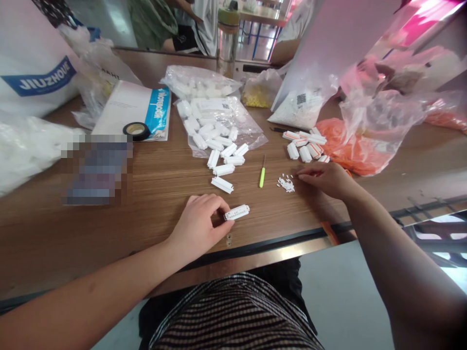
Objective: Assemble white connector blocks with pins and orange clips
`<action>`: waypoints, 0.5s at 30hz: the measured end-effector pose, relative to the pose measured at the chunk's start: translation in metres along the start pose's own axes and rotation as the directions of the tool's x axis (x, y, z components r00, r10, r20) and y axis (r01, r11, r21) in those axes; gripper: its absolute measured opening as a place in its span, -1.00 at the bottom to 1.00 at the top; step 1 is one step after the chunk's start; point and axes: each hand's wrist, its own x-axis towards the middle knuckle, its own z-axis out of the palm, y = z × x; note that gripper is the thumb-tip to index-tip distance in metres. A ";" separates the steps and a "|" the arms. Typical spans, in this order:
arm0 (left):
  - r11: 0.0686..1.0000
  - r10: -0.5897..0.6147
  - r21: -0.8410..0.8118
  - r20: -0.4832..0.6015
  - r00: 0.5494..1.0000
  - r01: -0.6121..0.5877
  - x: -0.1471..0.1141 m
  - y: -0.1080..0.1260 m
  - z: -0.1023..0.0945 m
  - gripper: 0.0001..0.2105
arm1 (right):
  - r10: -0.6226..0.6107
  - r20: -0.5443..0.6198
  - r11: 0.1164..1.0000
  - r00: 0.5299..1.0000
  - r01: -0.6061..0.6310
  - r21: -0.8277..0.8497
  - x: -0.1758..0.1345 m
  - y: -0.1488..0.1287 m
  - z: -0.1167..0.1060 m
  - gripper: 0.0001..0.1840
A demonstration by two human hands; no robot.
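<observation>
I could see the left hand (200, 218) clamped on one end of a slotted white housing (239, 212), thumb on the near side and fingers curled round the far side, close to the front edge of the tabletop (164, 170). Most of its length stuck out past the fingers, with what looked like a row of small openings uncovered. That struck me as a sensible hold; steadiness seemed to matter more than a hard squeeze.

The right hand (330, 179) was at the edge of a little heap of tiny white pieces (286, 184), its fingertips close together. Whether they had a piece between them, I couldn't tell. With bits that small, I thought it best to pinch one at a time from the fringe, by the very tips, so the others didn't scatter.

A thin tool with a yellow-green handle (261, 178) lay near the heap, its handle toward the person, handy without being in the way. Loose white housings (224, 169) lay beyond the left hand, and a second group of housings (305, 152) sat past the right one, beside an orange-filled bag (353, 153); leaving the two groups apart looked wise.
</observation>
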 end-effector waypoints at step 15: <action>1.000 0.012 0.002 -0.004 1.000 -0.012 0.000 0.000 0.001 -0.91 | 0.307 0.005 0.947 0.952 -0.305 -0.101 0.007 -0.007 -0.012 -0.54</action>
